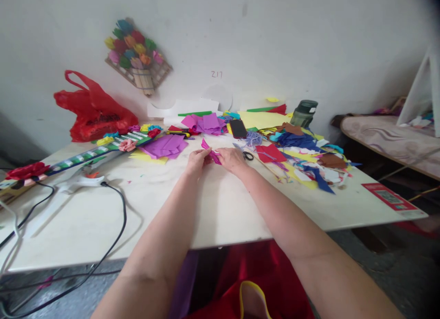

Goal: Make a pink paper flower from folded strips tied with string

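The left hand [197, 161] and right hand [232, 159] hide most of the magenta paper piece [210, 150].

Matt pink paper piece [212, 153] between bare hands; smooth, matt pale table [220, 209]; glossy, crinkled red plastic bag [92, 110]; matt coloured paper scraps [309, 163]; glossy black phone [238, 128]

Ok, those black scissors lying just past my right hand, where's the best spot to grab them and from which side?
Take the scissors by the black loop handles, the only part clearly showing. They lie flat on the table right beside your right hand, so come down from above with that hand. The blades seem to point away toward the paper scraps, though they are hard to make out.
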`<state>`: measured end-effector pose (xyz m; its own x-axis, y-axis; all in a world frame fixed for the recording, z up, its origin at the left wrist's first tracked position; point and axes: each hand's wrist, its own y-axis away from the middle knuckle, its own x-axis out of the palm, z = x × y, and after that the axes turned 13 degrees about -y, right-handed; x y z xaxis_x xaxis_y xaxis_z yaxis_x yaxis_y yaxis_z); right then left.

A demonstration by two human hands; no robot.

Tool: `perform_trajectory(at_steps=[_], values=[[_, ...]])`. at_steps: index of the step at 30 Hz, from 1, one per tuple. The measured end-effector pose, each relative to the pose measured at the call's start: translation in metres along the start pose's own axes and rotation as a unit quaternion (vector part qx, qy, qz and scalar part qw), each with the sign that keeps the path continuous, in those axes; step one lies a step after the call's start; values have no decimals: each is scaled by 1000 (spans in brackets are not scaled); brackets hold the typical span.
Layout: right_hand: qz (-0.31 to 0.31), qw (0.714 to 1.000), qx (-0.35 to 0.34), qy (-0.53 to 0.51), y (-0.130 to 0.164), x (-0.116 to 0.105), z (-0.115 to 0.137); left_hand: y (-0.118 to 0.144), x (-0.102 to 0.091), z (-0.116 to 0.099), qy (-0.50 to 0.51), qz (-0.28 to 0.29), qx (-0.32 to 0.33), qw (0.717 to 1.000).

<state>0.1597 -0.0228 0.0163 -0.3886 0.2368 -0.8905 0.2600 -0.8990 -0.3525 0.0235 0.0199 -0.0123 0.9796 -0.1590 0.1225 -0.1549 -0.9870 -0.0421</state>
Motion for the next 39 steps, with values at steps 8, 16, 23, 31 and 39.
perform_trajectory(at_steps=[8,16,23,31,39], values=[[-12,999,-47,-3,0,0,-2,5,2,-7,13,2,-37,999],[-22,998,-64,-7,1,-2,-1,6,1,-7,12,9,-38,999],[-41,995,-88,-21,1,-4,-3,4,0,-5,-1,27,-39,999],[-49,987,-114,-100,-1,-3,-13,5,0,-1,-62,51,-21,997],[-25,978,-44,-201,-3,-5,-19,5,-2,-2,-136,113,-20,984]])
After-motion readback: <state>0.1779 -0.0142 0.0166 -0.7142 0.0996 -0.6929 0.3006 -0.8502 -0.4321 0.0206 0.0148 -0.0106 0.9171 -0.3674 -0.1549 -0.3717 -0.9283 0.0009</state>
